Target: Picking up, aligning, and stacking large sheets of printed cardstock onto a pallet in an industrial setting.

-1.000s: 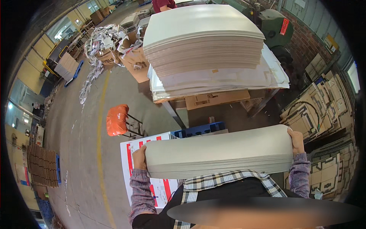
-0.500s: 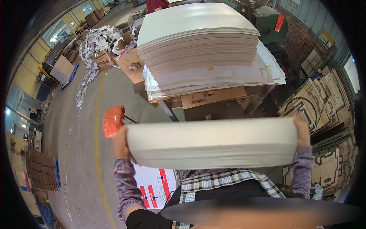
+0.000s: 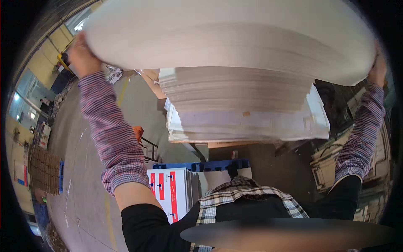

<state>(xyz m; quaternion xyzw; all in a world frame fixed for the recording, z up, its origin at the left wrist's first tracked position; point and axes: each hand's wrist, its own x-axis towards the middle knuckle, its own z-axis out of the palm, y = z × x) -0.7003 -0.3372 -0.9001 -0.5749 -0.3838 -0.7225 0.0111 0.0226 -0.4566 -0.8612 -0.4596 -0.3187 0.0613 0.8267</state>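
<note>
Held up high at the top of the view is a thick stack of large white card sheets (image 3: pixel 235 33), slightly bowed and blurred by motion. My left hand (image 3: pixel 85 56) is closed on its left end and my right hand (image 3: pixel 379 67) on its right end. Both arms are stretched forward and apart. Behind and below it in the picture stands a taller pile of greyish card sheets (image 3: pixel 235 90) on a table, partly covered by the held stack. Whether the two touch is hidden. White sheets (image 3: pixel 285 128) lie under that pile on the tabletop.
Close to my body, a stack of red-and-white printed sheets (image 3: pixel 168 191) stands by a blue pallet (image 3: pixel 201 165). Beside it are an orange bag (image 3: pixel 137 132) and a dark metal frame (image 3: pixel 150 149). Wooden die boards (image 3: pixel 325 170) lean at right; brown cardboard (image 3: pixel 44 172) is piled far left.
Both hands have raised the stack of card sheets from in front of my body, up and forward over the table pile. My arms have straightened and spread.
</note>
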